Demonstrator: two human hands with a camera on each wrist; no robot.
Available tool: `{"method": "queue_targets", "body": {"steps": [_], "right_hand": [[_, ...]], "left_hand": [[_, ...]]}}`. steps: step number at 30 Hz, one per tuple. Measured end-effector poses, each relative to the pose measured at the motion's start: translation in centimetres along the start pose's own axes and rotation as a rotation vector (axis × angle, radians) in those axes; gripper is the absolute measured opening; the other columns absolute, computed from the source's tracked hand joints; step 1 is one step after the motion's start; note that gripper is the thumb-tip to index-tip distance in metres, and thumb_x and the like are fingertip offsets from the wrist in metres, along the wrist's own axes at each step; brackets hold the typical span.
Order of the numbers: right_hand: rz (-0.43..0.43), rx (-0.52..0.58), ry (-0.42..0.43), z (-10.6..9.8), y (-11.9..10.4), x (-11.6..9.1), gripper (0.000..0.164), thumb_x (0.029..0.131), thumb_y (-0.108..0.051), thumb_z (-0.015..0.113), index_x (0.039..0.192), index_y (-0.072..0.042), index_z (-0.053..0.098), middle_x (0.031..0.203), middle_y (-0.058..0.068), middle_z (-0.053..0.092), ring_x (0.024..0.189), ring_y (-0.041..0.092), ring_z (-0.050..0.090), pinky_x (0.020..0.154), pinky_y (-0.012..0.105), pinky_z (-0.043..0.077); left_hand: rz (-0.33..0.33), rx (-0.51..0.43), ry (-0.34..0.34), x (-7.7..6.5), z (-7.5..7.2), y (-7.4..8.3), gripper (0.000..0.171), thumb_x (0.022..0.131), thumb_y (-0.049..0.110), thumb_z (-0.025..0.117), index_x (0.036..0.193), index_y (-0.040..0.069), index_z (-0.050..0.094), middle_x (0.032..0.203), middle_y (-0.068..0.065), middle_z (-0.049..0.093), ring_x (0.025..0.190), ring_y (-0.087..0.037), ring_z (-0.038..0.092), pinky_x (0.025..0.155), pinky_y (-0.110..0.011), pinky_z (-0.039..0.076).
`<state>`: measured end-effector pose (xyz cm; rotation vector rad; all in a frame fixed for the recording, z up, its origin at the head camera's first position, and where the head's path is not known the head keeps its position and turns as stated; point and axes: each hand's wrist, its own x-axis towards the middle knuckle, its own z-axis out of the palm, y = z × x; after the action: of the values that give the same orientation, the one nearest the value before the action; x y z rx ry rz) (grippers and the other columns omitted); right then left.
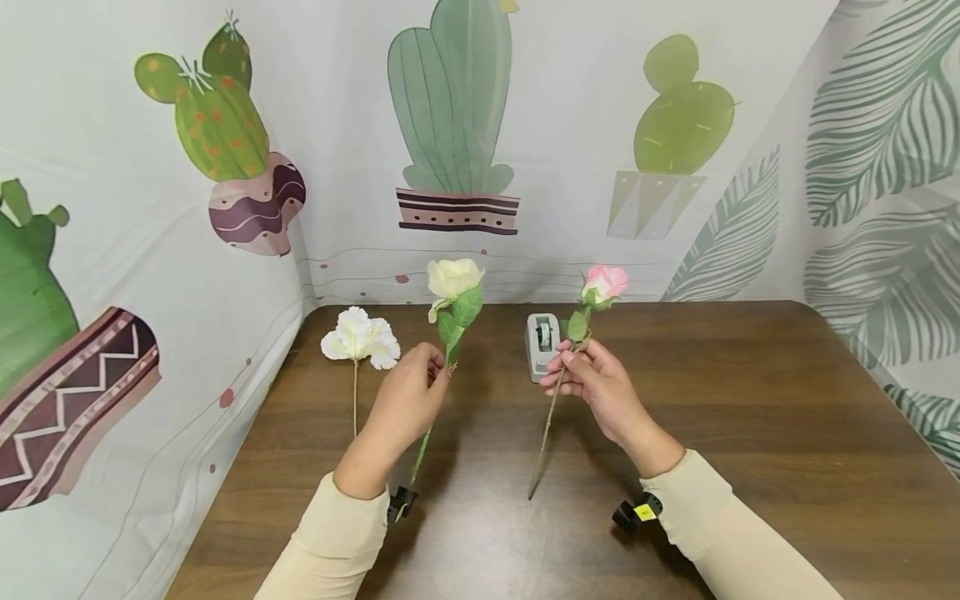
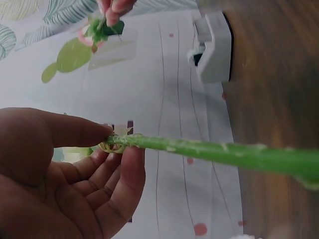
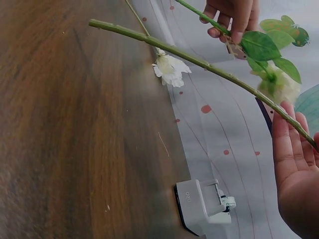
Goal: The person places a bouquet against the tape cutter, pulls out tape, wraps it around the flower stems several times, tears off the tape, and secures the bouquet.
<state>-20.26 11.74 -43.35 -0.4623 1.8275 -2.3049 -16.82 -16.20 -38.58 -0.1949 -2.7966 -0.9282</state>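
Left hand: thumb and fingers drawn together on the stem of the cream flower – the left wrist view shows the thumb and index finger pinching it, the other fingers bent.
Cream flower: raised above the table, bloom up and away from the person, green leaves just over the grip, stem slanting down toward the left wrist.
Right hand: thumb against the fingers, holding the stem of the pink rose; the fingers look fairly straight in the right wrist view.
Pink rose: held tilted, its bloom above the hand, its bare stem running down toward the person.
White flower: lying on the table beside the left hand, on its outer side, stem toward the person.
Tape dispenser: grey, near the table's back edge – between the held flowers, close to the right fingertips; contact cannot be told.
Backdrop: pale cloth printed with potted cacti and leaves.
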Motion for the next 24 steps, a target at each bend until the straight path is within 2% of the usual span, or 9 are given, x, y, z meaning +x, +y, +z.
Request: {"method": "queue_targets", "body": {"steps": [3, 11, 13, 18, 20, 24], "right_hand": [[-0.001, -0.003, -0.01, 0.1, 0.1, 0.0, 0.025, 0.107, -0.016, 0.048, 0.124, 0.002, 0.047, 0.094, -0.002, 0.073, 0.086, 0.014, 0.076, 0.075, 0.03, 0.06], [0.009, -0.003, -0.029, 0.5, 0.4, -0.1, 0.012, 0.106, -0.015, 0.051, 0.115, -0.008, 0.055, 0.096, 0.0, 0.074, 0.089, 0.015, 0.075, 0.078, 0.033, 0.061], [0.011, -0.002, -0.036, 0.5, 0.5, -0.1, 0.014, 0.106, -0.015, 0.05, 0.117, -0.005, 0.054, 0.097, 0.0, 0.074, 0.089, 0.015, 0.075, 0.08, 0.034, 0.061], [0.012, 0.0, -0.058, 0.7, 0.7, -0.2, 0.035, 0.106, -0.016, 0.051, 0.126, 0.013, 0.046, 0.099, 0.004, 0.074, 0.09, 0.016, 0.075, 0.081, 0.037, 0.061], [0.013, -0.002, -0.068, 0.8, 0.7, -0.2, 0.037, 0.107, -0.017, 0.051, 0.126, 0.014, 0.046, 0.1, 0.005, 0.074, 0.09, 0.016, 0.074, 0.081, 0.037, 0.061], [0.022, -0.01, -0.09, 1.0, 0.8, -0.2, 0.026, 0.107, -0.016, 0.049, 0.121, 0.005, 0.053, 0.102, 0.006, 0.073, 0.091, 0.016, 0.074, 0.082, 0.037, 0.061]], "left_hand": [[0.021, -0.009, 0.002, -0.1, 0.6, 0.7, 0.01, 0.097, 0.014, 0.063, 0.101, 0.006, 0.06, 0.091, -0.006, 0.063, 0.078, -0.02, 0.06, 0.072, -0.036, 0.049], [0.075, -0.027, 0.004, -0.3, 2.0, 2.5, 0.007, 0.095, 0.011, 0.063, 0.099, 0.007, 0.06, 0.088, -0.004, 0.063, 0.076, -0.017, 0.058, 0.071, -0.034, 0.049], [0.092, -0.025, 0.002, -0.4, 2.3, 2.9, 0.006, 0.095, 0.011, 0.063, 0.098, 0.007, 0.06, 0.088, -0.004, 0.063, 0.077, -0.017, 0.058, 0.072, -0.034, 0.049], [0.133, -0.011, -0.007, -0.4, 2.8, 3.9, 0.007, 0.095, 0.012, 0.064, 0.097, 0.007, 0.059, 0.086, -0.004, 0.06, 0.074, -0.016, 0.055, 0.069, -0.032, 0.047], [0.143, -0.013, -0.015, -0.4, 3.0, 4.3, 0.008, 0.095, 0.013, 0.063, 0.098, 0.008, 0.059, 0.086, -0.004, 0.06, 0.073, -0.015, 0.055, 0.068, -0.031, 0.047], [0.141, -0.033, -0.034, -0.3, 3.3, 4.9, 0.009, 0.096, 0.015, 0.062, 0.1, 0.008, 0.059, 0.088, -0.003, 0.061, 0.075, -0.015, 0.056, 0.069, -0.031, 0.048]]}}
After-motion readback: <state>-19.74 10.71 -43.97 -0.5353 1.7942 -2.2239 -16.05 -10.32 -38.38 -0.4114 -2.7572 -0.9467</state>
